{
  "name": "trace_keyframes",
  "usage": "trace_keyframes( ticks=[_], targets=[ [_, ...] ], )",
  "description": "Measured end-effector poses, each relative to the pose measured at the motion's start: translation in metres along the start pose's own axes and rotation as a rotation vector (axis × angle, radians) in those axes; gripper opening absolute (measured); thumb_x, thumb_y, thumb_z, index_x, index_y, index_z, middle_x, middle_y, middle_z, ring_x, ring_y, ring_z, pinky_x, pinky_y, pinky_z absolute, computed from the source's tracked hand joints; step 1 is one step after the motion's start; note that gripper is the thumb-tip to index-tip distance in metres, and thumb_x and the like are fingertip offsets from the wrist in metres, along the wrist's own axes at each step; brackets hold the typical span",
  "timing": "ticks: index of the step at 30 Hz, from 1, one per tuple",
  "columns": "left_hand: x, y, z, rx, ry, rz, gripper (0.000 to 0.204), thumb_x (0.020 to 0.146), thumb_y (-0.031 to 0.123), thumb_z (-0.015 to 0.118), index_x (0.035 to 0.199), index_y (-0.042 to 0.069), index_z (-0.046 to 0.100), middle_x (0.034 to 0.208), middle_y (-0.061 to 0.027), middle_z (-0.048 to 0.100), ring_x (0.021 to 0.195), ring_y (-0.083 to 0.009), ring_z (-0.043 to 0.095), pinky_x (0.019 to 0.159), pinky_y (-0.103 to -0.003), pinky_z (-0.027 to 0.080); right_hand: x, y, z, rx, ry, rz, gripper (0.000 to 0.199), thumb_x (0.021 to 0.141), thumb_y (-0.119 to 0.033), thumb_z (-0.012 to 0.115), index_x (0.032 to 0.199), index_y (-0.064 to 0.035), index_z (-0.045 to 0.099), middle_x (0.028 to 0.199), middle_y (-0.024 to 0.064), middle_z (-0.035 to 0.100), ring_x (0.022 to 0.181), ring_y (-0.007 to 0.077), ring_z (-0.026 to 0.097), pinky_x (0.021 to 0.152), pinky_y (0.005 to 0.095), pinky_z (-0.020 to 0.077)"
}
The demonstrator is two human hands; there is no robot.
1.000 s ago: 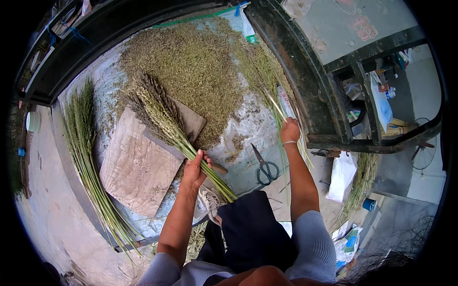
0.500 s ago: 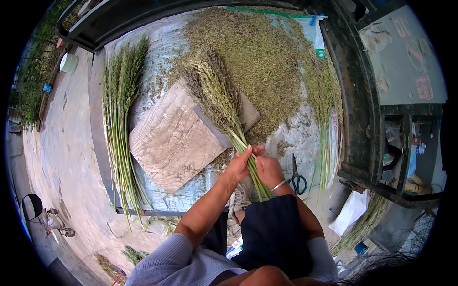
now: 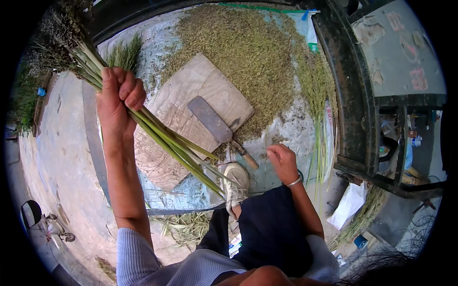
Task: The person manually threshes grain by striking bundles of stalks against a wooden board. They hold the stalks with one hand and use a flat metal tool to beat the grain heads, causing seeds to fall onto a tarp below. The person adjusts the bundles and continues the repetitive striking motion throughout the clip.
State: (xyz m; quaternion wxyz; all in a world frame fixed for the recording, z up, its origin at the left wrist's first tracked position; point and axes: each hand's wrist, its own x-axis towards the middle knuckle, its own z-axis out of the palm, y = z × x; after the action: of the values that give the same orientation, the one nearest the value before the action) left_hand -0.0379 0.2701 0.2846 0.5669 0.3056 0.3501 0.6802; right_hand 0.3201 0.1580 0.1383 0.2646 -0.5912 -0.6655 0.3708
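Observation:
My left hand [image 3: 121,95] is raised at the left, closed round the green stalks of a bunch of seed-headed stems [image 3: 164,138]. The dark seed heads point to the far left, and the cut ends trail down toward my shoe [image 3: 236,181]. My right hand [image 3: 282,163] hovers above the sheet near my knee, fingers curled in, with nothing visible in them. Below it a pair of scissors is mostly hidden. A cleaver [image 3: 210,119] with a wooden handle lies across a wooden board [image 3: 164,114], its handle toward my shoe.
Loose seed [image 3: 238,52] is spread over the far part of the pale sheet [image 3: 298,138]. Another bunch [image 3: 125,55] lies at the left, mostly behind the raised one; more stems [image 3: 318,114] lie along the right. A dark metal frame [image 3: 350,95] borders the right side.
The bunch was in both hands over the board; my left hand has carried it up and left. My right hand has let go and moved slightly right. The cleaver is now uncovered.

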Motion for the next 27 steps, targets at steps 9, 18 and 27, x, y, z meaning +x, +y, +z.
trace_keyframes(
  ticks=[9, 18, 27],
  targets=[
    [-0.071, 0.087, -0.092, 0.445, -0.084, -0.748, 0.034, 0.092, 0.039, 0.051, 0.077, 0.009, 0.046, 0.051, 0.0038, 0.034, 0.038, -0.0054, 0.029, 0.033, -0.02, 0.023, 0.023, 0.032, 0.135, -0.354, -0.033, -0.13, 0.057, 0.067, -0.039, 0.074, 0.103, -0.0011, 0.051, 0.097, 0.0181, 0.054, 0.093, 0.035, 0.05, 0.079, 0.0427, 0.0426],
    [-0.225, -0.156, -0.187, -0.365, -0.018, -1.032, 0.037, 0.088, 0.048, 0.051, 0.084, 0.012, 0.048, 0.057, 0.0034, 0.038, 0.042, -0.0058, 0.031, 0.036, -0.02, 0.027, 0.045, 0.042, 0.164, -0.08, -0.117, 0.163, 0.035, 0.066, -0.016, 0.07, 0.088, -0.0018, 0.047, 0.078, 0.0192, 0.057, 0.074, 0.0398, 0.056, 0.065, 0.0465, 0.0448],
    [-0.237, -0.177, -0.18, -0.121, 0.172, -0.817, 0.03, 0.088, 0.039, 0.056, 0.092, 0.01, 0.048, 0.072, -0.0035, 0.051, 0.049, -0.0093, 0.044, 0.043, -0.023, 0.038, 0.022, 0.046, 0.125, 0.945, -0.242, 0.31, 0.017, 0.078, -0.005, 0.061, 0.09, -0.0011, 0.051, 0.076, 0.0053, 0.059, 0.066, 0.0137, 0.056, 0.062, 0.0291, 0.0466]
  ],
)
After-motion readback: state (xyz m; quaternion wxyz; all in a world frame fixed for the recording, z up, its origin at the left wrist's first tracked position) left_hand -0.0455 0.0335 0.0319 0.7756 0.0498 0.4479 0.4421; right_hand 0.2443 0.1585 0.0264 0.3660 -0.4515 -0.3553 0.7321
